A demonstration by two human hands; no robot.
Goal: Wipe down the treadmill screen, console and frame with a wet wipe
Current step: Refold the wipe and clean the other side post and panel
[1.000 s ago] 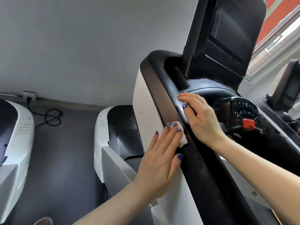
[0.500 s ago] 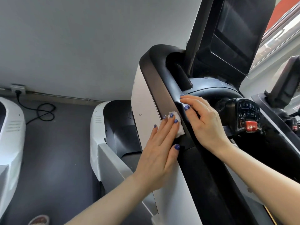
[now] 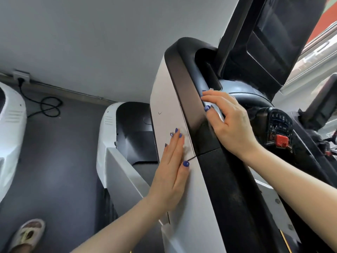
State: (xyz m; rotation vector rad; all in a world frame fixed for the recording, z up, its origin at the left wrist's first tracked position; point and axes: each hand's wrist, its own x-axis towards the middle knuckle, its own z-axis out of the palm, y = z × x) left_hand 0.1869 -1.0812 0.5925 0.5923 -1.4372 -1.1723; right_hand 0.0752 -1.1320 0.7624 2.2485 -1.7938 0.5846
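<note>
My left hand (image 3: pixel 172 167) lies flat with straight fingers on the white side panel (image 3: pixel 169 99) of the treadmill's upright, pressing a white wet wipe (image 3: pixel 186 143) against it; only an edge of the wipe shows past the fingers. My right hand (image 3: pixel 230 123) rests on the black handrail (image 3: pixel 187 73), fingers curled over its inner edge. The dark screen (image 3: pixel 277 35) rises above at the upper right. The console keypad with a red stop button (image 3: pixel 281 140) sits to the right of my right hand.
The treadmill's white motor cover (image 3: pixel 107 128) is below on the grey floor. Another white machine (image 3: pixel 11 121) stands at the left edge. A black cable (image 3: pixel 49 106) coils by a wall socket. A slippered foot (image 3: pixel 27 234) shows at bottom left. A window is at far right.
My left hand slid the wipe off the black handrail edge onto the white side panel, slightly down and left. My right hand stayed on the handrail. The view tilted upward.
</note>
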